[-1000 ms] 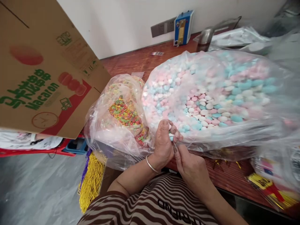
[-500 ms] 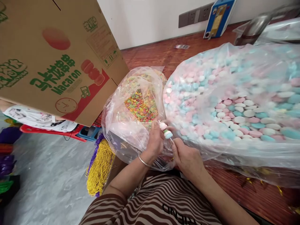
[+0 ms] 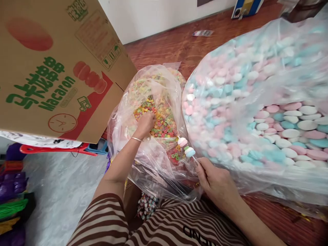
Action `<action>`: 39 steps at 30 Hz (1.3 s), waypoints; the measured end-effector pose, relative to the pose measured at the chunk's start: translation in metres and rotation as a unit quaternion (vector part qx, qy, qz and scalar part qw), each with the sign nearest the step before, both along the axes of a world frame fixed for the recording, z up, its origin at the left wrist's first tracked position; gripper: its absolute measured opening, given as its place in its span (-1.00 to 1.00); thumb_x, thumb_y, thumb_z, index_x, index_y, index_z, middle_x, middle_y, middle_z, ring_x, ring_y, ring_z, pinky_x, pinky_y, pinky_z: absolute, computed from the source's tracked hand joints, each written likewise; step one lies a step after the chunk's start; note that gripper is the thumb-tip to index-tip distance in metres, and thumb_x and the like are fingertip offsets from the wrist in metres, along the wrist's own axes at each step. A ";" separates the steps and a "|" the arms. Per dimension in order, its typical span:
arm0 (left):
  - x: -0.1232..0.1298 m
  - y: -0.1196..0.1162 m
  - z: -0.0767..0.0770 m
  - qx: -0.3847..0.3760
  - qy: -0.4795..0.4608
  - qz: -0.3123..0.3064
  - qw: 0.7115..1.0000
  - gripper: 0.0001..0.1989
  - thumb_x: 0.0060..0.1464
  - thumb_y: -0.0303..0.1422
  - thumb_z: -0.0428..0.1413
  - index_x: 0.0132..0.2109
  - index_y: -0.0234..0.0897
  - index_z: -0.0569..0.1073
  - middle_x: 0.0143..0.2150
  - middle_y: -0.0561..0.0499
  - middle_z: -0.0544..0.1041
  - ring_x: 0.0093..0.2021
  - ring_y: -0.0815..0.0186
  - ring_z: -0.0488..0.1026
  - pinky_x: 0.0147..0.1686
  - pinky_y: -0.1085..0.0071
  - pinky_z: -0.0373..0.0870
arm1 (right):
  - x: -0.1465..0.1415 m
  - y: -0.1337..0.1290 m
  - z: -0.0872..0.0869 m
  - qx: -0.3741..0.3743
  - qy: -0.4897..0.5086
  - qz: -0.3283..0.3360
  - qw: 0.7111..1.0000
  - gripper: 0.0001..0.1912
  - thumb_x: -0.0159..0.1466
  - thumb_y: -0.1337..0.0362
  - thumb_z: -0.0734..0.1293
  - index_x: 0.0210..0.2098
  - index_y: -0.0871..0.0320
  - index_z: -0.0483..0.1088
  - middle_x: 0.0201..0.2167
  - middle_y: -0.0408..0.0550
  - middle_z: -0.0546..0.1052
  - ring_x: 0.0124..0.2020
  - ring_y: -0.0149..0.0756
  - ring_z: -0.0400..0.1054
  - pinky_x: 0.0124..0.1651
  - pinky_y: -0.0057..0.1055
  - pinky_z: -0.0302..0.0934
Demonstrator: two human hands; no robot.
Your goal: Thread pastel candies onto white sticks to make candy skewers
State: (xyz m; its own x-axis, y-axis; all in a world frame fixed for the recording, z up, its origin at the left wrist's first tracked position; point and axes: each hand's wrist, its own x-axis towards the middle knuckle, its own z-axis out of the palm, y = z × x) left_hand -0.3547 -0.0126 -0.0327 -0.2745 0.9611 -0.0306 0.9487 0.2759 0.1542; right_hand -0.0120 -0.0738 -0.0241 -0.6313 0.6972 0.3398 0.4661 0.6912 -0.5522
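My right hand [image 3: 215,179] pinches the lower end of a thin stick, a candy skewer [image 3: 190,152]. Threaded on it are a pink-and-white piece, a small green piece and a blue-and-white piece, and the tip sticks out above. My left hand [image 3: 146,123], with a bangle at the wrist, reaches into an open clear plastic bag [image 3: 120,136] of small ring candies [image 3: 164,128] in red, yellow, orange and green. Its fingertips are down at the candies and hidden, so their closing does not show.
A large clear bag [image 3: 215,133] of pink, white and blue oval candies fills the right of the wooden table [image 3: 176,39]. At left stands a big cardboard box [image 3: 61,68]. A small packet [image 3: 203,33] and a blue box [image 3: 247,7] lie farther back.
My left hand has left the skewer and moved up and left into the bag of ring candies. My right hand still holds the skewer. The view has shifted down and closer.
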 end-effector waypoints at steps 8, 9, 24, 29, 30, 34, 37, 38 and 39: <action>-0.002 -0.006 0.013 -0.011 -0.076 -0.017 0.997 -0.78 0.12 -0.47 0.02 -0.14 -0.27 0.52 -0.26 -0.06 0.59 -0.25 0.19 0.48 -0.16 0.31 0.37 | -0.004 0.002 -0.007 -0.015 -0.004 0.006 1.000 -0.54 0.54 0.19 0.01 -0.38 0.14 0.36 -0.71 -0.24 0.38 -0.72 -0.39 0.35 -0.58 -0.43 -0.01; -0.002 -0.005 0.013 -0.029 -0.095 -0.026 0.995 -0.78 0.10 -0.48 0.05 -0.15 -0.26 0.53 -0.27 -0.04 0.60 -0.27 0.21 0.48 -0.17 0.33 0.38 | -0.005 0.002 -0.008 -0.016 -0.003 0.007 1.000 -0.55 0.53 0.19 0.01 -0.38 0.14 0.36 -0.70 -0.24 0.39 -0.72 -0.39 0.35 -0.58 -0.43 -0.01; 0.005 -0.015 0.012 -0.005 -0.138 -0.043 0.989 -0.95 0.01 -0.41 0.18 -0.32 -0.29 0.50 -0.36 -0.03 0.54 -0.34 0.27 0.42 -0.22 0.33 0.37 | -0.009 0.000 -0.008 -0.027 0.007 -0.001 1.000 -0.60 0.50 0.23 0.05 -0.38 0.14 0.37 -0.66 -0.19 0.45 -0.69 -0.39 0.32 -0.54 -0.43 -0.04; 0.049 -0.038 0.023 0.109 -0.504 0.045 0.855 -0.68 0.00 -0.23 0.30 -0.13 -0.29 0.52 -0.25 -0.03 0.60 -0.28 0.31 0.53 -0.18 0.34 0.47 | -0.010 -0.001 -0.001 -0.060 0.033 -0.003 0.998 -0.63 0.50 0.23 0.07 -0.36 0.15 0.36 -0.66 -0.21 0.42 -0.69 -0.41 0.31 -0.53 -0.44 -0.02; 0.060 -0.043 0.026 0.112 -0.556 0.060 0.822 -0.66 -0.03 -0.21 0.33 -0.14 -0.28 0.53 -0.27 -0.02 0.61 -0.31 0.31 0.54 -0.20 0.34 0.48 | -0.009 -0.002 0.000 -0.069 0.034 -0.002 0.997 -0.64 0.49 0.23 0.07 -0.36 0.14 0.36 -0.66 -0.22 0.42 -0.68 -0.41 0.32 -0.53 -0.45 -0.02; 0.096 -0.055 0.032 0.116 -0.653 0.097 0.743 -0.68 -0.16 -0.25 0.42 -0.25 -0.28 0.58 -0.34 0.00 0.63 -0.37 0.34 0.55 -0.26 0.37 0.49 | -0.003 -0.005 0.005 -0.085 0.028 -0.008 0.996 -0.65 0.48 0.22 0.07 -0.35 0.12 0.36 -0.63 -0.20 0.44 -0.66 -0.38 0.32 -0.51 -0.43 -0.03; 0.112 -0.059 0.035 0.122 -0.665 0.102 0.729 -0.70 -0.22 -0.30 0.45 -0.30 -0.28 0.61 -0.29 -0.01 0.65 -0.32 0.33 0.56 -0.24 0.39 0.49 | 0.004 -0.008 0.006 -0.091 0.023 -0.017 0.995 -0.65 0.47 0.21 0.07 -0.36 0.11 0.36 -0.63 -0.18 0.45 -0.66 -0.36 0.30 -0.51 -0.42 -0.04; 0.115 -0.059 0.036 0.124 -0.665 0.098 0.730 -0.71 -0.22 -0.31 0.46 -0.30 -0.28 0.61 -0.28 -0.02 0.66 -0.30 0.33 0.57 -0.23 0.39 0.48 | 0.007 -0.008 0.007 -0.097 0.021 -0.018 0.995 -0.65 0.47 0.21 0.07 -0.36 0.11 0.36 -0.63 -0.18 0.45 -0.66 -0.36 0.30 -0.50 -0.42 -0.04; 0.119 -0.060 0.037 0.127 -0.663 0.092 0.732 -0.72 -0.22 -0.32 0.45 -0.31 -0.28 0.61 -0.28 -0.02 0.66 -0.28 0.33 0.57 -0.22 0.40 0.48 | 0.010 -0.009 0.008 -0.105 0.021 -0.020 0.994 -0.65 0.47 0.20 0.07 -0.37 0.11 0.35 -0.63 -0.18 0.44 -0.65 -0.36 0.30 -0.50 -0.42 -0.03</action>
